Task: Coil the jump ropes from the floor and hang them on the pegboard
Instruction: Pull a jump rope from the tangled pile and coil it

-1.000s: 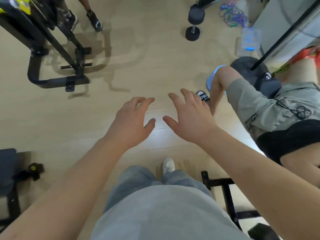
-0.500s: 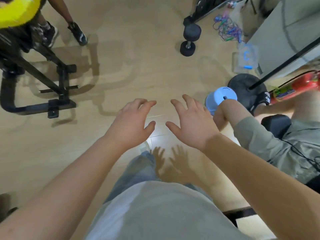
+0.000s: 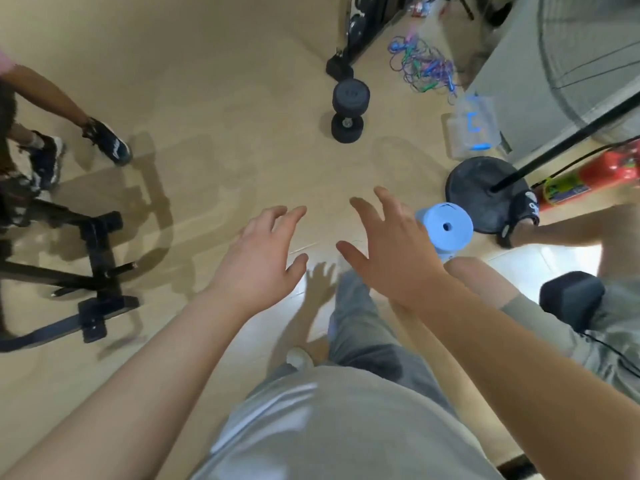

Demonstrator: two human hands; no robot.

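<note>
Nothing of the job is done yet, as far as I can see. The jump ropes [image 3: 420,65] lie in one tangled heap of blue, green and purple cord at the far right of the floor [image 3: 225,98], just beyond the black dumbbell [image 3: 348,112] and beside a clear plastic box [image 3: 472,128]. None is coiled, and no pegboard is in sight.

The person's left hand [image 3: 256,258] and right hand [image 3: 391,251] are held out in front over bare floor, well apart from the heap. Both sets of fingers [image 3: 291,216] are spread and relaxed, holding nothing.

Everything is left, I would say: reach the heap, tease one rope out of the tangle, coil it, carry it to the board, and repeat for the others. The knotting looks like the slow part.
</note>
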